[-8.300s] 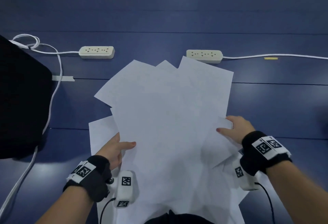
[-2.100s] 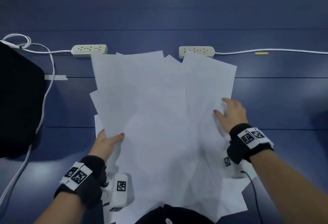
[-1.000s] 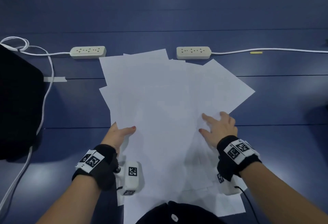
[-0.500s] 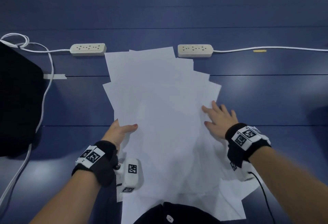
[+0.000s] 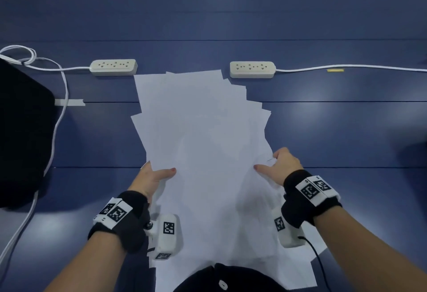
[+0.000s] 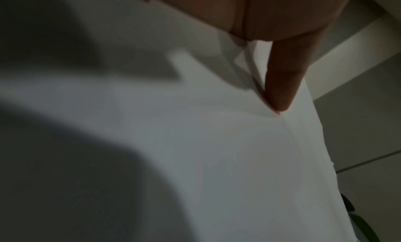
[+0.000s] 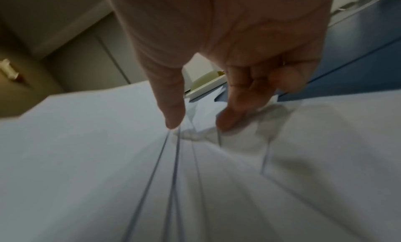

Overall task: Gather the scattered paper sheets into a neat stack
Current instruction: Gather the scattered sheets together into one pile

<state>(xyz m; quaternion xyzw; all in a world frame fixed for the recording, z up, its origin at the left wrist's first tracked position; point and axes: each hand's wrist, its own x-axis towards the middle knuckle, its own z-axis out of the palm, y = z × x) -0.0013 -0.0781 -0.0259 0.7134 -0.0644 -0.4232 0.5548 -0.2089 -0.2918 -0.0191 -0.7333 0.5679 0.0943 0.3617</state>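
Note:
Several white paper sheets lie in a loose, overlapping fan on the blue table, their far corners staggered. My left hand pinches the pile's left edge, thumb on top and fingers hidden beneath. In the left wrist view the thumb presses down on the paper sheets. My right hand grips the right edge with curled fingers. The right wrist view shows its thumb and fingers pinching several sheet edges, which crumple slightly there. The near ends of the sheets stay splayed by my body.
Two white power strips sit just beyond the pile's far edge. A white cable runs down the left beside a large black object. A tape strip and a small yellow piece lie on the table.
The right hand swept the right-hand sheets leftward, narrowing the fan, then went from flat on the paper to curled round its right edge. The left hand kept its pinch.

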